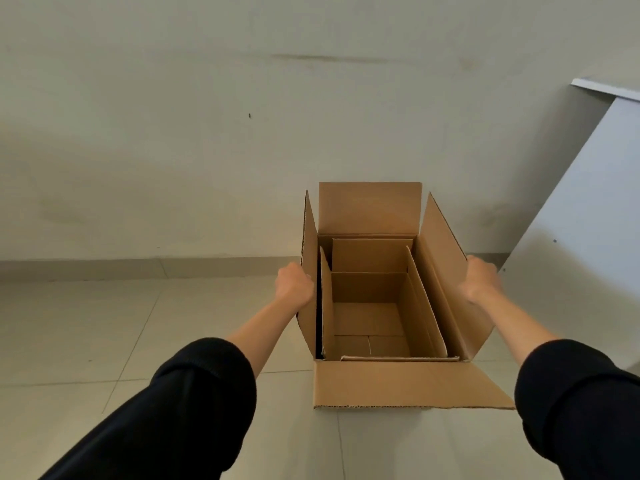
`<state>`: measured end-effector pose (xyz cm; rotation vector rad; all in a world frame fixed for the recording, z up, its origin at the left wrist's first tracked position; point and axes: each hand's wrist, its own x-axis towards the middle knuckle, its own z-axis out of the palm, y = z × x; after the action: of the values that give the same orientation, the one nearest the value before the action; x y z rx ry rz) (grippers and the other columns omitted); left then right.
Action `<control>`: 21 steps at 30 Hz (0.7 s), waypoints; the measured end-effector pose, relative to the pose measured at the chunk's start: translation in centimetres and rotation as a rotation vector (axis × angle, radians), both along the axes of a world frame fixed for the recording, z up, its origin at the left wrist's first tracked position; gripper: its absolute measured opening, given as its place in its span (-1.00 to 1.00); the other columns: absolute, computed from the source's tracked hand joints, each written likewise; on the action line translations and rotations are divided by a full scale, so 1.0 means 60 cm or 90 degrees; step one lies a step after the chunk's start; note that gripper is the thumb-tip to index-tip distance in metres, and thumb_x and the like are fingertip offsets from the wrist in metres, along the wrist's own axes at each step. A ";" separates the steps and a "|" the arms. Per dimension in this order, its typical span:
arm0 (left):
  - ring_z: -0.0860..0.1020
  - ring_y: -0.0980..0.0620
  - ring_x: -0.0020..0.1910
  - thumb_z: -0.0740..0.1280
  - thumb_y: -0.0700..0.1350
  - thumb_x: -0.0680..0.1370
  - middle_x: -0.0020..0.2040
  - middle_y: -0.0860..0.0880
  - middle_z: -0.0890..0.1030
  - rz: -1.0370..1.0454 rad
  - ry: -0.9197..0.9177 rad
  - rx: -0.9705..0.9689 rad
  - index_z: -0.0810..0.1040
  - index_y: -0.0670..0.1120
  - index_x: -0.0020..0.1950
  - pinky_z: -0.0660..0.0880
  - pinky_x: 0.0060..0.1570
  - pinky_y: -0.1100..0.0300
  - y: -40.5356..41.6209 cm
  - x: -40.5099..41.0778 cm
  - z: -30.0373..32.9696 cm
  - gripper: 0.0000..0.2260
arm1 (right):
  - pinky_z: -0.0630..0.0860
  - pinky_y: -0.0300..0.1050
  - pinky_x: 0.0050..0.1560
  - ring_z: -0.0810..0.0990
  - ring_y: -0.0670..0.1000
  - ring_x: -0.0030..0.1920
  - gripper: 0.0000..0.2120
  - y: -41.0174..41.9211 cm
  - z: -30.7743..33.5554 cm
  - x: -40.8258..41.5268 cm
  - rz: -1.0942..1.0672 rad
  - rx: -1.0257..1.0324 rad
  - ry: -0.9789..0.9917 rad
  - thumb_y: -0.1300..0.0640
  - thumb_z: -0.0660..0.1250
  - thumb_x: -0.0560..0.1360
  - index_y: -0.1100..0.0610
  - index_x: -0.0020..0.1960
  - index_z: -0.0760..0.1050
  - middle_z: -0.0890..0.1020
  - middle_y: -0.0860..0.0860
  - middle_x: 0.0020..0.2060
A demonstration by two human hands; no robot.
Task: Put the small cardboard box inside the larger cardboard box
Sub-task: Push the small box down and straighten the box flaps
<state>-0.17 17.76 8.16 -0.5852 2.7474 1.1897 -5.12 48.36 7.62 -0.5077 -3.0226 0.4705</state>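
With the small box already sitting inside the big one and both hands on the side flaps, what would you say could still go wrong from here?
1. The small cardboard box has its own flaps standing upright; folding the larger cardboard box shut could crush or jam them.
2. It sits nearer the right wall, with a dark gap on the left, so it may slide if the box is moved.
3. The left hand and right hand hold only thin flap edges, which could bend or tear.

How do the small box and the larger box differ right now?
The small cardboard box sits inside the larger cardboard box, which rests on the tiled floor. The larger box's near flap lies folded outward; the small box's flaps stand up. Hands touch only the larger box's side flaps. Both are open-topped plain brown cardboard.
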 end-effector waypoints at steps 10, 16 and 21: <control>0.51 -0.15 -0.12 0.17 -0.21 0.63 0.12 -0.29 0.59 0.035 -0.012 -0.027 0.52 -0.34 0.16 0.42 -0.15 0.17 0.152 -0.015 -0.003 -0.75 | 0.58 0.10 0.08 0.56 0.23 0.08 -0.48 0.150 -0.019 -0.042 0.036 -0.060 0.007 0.48 0.25 0.44 0.26 0.38 0.32 0.56 0.23 0.09; 0.58 -0.22 0.10 0.18 -0.19 0.63 0.12 -0.29 0.59 0.030 -0.015 -0.037 0.51 -0.35 0.18 0.42 -0.12 0.15 0.240 -0.019 -0.019 -0.73 | 0.55 0.07 0.15 0.54 0.22 0.17 -0.52 0.236 -0.035 -0.040 0.037 -0.075 0.011 0.48 0.23 0.46 0.25 0.35 0.37 0.56 0.22 0.15; 0.58 -0.21 0.04 0.19 -0.20 0.63 0.09 -0.29 0.59 0.030 0.003 -0.050 0.51 -0.36 0.15 0.43 -0.15 0.14 0.292 -0.045 -0.016 -0.75 | 0.49 0.04 0.18 0.50 0.25 0.24 -0.49 0.285 -0.033 -0.052 0.037 -0.069 -0.005 0.48 0.21 0.47 0.25 0.40 0.32 0.53 0.25 0.21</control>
<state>-2.87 35.31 7.21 -0.6600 2.8098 1.0978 -8.25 65.49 5.65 -0.4295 -3.0393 0.6404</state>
